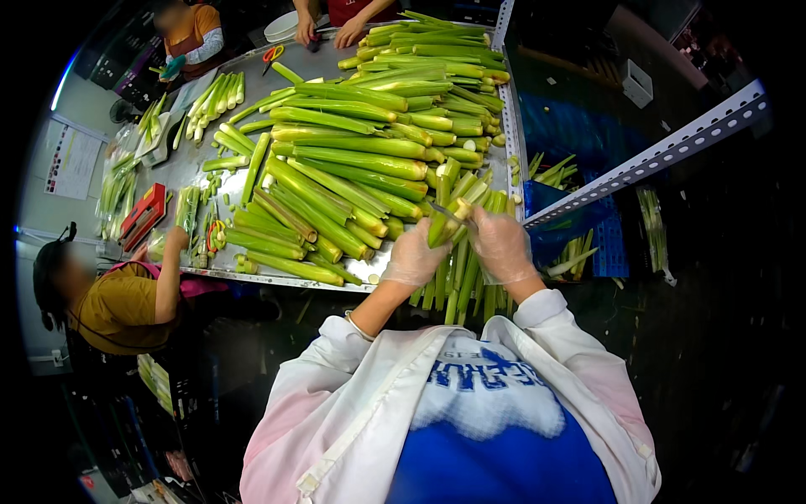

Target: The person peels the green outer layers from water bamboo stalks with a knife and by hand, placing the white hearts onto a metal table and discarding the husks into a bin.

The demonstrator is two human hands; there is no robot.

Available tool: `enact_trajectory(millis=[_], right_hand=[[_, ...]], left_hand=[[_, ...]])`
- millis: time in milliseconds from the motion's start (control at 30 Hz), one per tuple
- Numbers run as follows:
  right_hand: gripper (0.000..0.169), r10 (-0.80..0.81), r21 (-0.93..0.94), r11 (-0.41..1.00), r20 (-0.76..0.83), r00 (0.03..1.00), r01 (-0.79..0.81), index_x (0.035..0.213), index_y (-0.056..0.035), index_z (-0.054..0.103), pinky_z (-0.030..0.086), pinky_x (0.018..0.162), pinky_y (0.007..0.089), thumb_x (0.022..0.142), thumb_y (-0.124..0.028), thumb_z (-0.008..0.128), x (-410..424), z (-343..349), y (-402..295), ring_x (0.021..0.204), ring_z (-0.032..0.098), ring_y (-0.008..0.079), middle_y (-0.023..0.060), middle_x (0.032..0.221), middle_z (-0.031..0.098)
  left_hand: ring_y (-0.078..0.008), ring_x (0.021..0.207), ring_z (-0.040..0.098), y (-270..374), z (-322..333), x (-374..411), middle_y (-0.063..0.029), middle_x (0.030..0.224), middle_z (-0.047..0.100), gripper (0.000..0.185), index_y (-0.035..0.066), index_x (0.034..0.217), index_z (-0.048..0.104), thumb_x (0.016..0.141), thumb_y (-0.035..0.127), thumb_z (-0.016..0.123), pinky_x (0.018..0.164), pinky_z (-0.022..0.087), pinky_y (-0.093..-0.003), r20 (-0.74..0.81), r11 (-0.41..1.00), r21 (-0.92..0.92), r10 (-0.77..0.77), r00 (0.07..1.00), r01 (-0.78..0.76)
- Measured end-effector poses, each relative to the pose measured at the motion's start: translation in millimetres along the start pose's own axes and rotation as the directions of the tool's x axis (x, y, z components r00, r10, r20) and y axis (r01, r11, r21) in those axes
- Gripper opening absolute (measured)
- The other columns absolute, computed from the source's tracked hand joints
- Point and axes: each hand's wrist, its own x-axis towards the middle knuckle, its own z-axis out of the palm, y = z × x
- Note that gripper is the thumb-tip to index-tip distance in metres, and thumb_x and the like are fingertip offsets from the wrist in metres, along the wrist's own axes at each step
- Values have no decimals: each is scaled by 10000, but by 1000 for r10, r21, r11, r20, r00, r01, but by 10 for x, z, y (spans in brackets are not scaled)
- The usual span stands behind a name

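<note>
My left hand (417, 253), in a clear plastic glove, is closed around a thick green vegetable stalk (442, 228) near the table's front edge. Close on its right, my right hand (502, 244), gloved alike, grips a small knife (444, 213), whose blade lies against the stalk's pale cut end; its handle is hidden in the fingers. Beneath both hands, a bunch of long stalks (463, 277) hangs over the table edge. A big heap of trimmed green stalks (352, 148) covers the metal table (236, 183) beyond and to the left.
A perforated metal post (648, 154) slants at the right, by a blue crate (607, 242) holding stalks. At the left, a person (126, 302) works beside a red device (143, 217). Across the table are red-handled scissors (272, 57) and another person's hands (327, 28); one more person stands far left.
</note>
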Motion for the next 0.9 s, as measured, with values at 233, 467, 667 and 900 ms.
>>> enact_trajectory(millis=[233,467,667,900], right_hand=[[71,26,52,998,51,998,-29,871,-71,591,515,625,495,817,-87,635,-161,186,141,690,651,390,162,703,643],[27,116,-50,993,178,977,-109,853,-86,628,535,651,487,837,-107,622,-235,176,207,726,671,384,172,712,654],[178,353,256,866,294,888,-429,953,-26,679,543,703,428,908,-189,622,-406,281,606,736,677,349,208,795,695],[428,105,875,409,237,966,-260,1226,14,629,512,816,305,841,-137,737,102,-263,-319,906,619,134,73,1053,686]], left_hand=[[-164,905,660,-171,217,-104,-104,1028,728,450,30,1249,622,841,150,771,854,518,-328,77,958,-283,-32,997,52],[-149,860,645,-195,171,-220,-57,981,708,392,20,1186,643,844,167,767,803,526,-307,114,920,-392,32,993,16],[-120,685,592,149,-635,-114,-22,841,621,267,30,997,636,857,212,772,628,492,-264,203,657,-736,-15,979,162],[-121,808,579,225,-457,-118,-33,953,594,523,12,1221,563,802,227,790,714,510,-288,273,586,-796,123,954,152]])
